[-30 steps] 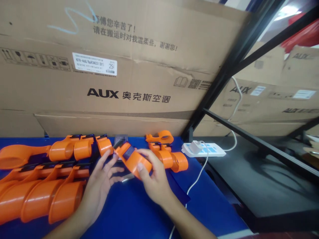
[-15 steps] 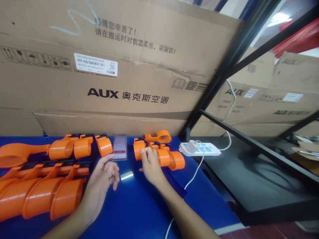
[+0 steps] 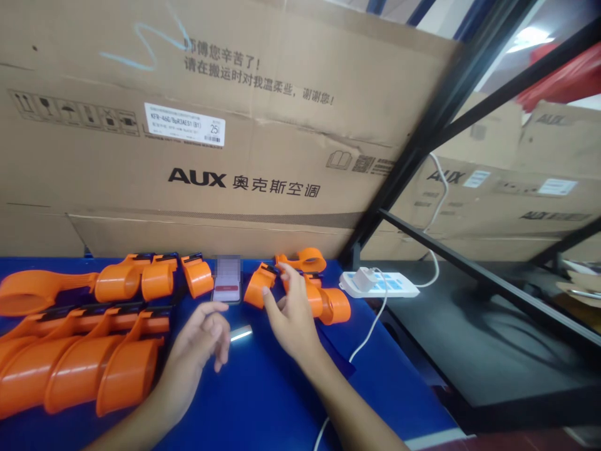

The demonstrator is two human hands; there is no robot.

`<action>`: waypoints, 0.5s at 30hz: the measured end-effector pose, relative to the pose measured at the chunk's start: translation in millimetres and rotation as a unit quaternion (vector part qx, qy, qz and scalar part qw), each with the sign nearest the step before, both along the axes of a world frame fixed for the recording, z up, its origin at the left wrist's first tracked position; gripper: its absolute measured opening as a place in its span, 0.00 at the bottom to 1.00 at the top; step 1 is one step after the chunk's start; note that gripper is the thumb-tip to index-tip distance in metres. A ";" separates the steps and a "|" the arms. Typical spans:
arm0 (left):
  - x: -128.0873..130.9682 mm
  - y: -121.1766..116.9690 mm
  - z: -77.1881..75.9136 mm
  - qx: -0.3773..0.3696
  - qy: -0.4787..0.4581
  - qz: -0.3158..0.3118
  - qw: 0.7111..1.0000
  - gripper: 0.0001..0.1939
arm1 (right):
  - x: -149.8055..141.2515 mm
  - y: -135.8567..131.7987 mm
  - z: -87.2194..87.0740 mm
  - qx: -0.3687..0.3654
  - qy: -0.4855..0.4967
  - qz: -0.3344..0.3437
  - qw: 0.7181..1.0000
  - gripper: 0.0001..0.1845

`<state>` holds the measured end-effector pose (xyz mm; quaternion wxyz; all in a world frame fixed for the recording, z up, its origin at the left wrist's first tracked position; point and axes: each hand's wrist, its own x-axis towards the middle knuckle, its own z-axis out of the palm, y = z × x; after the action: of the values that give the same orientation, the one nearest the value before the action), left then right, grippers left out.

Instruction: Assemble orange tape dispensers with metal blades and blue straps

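My right hand (image 3: 295,307) has its thumb and fingers around a small orange plastic cup-shaped piece (image 3: 258,285) with a black clip-like end; the palm side is hidden. Right beside it, more orange round pieces (image 3: 337,305) lie partly behind my fingers. My left hand (image 3: 201,338) hovers over the blue table, its fingers loosely bent and apart, with nothing in it. Just beyond its fingertips are a phone (image 3: 227,291) and a small shiny strip (image 3: 241,333). Larger orange cup-shaped pieces (image 3: 126,379) with handles stand in a row to its left.
Smaller orange pieces (image 3: 157,280) line the back left of the blue table (image 3: 282,401). A large cardboard box (image 3: 253,138) rises behind. A white power strip (image 3: 397,284) with a cable lies at the right, by a black metal frame (image 3: 399,181).
The small orange piece at my right hand has shifted slightly left and tilted, apart from its neighbours. My right fingers have risen and spread a little; my left hand has moved slightly right.
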<state>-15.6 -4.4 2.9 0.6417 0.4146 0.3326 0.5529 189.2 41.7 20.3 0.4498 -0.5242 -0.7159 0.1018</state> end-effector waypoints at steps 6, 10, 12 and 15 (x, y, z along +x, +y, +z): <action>-1.8 1.0 -7.0 0.009 0.029 -0.019 0.999 0.19 | -5.9 -3.0 3.7 0.015 -0.147 0.017 0.989 0.32; -2.2 1.4 -6.5 0.010 0.037 -0.019 0.999 0.17 | -5.4 0.2 -1.0 0.010 -0.227 0.022 0.974 0.30; -2.1 1.4 -5.4 0.005 0.043 -0.016 0.999 0.17 | -3.2 2.4 -2.5 0.017 -0.228 0.003 0.973 0.30; -1.7 1.1 -3.4 0.009 0.051 -0.016 0.999 0.15 | -0.1 3.8 -1.9 0.035 -0.204 -0.014 0.978 0.30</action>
<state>-17.4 -3.3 -0.5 0.6285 0.4533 0.3538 0.5237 189.1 45.5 18.4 0.3139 -0.5276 -0.7884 -0.0389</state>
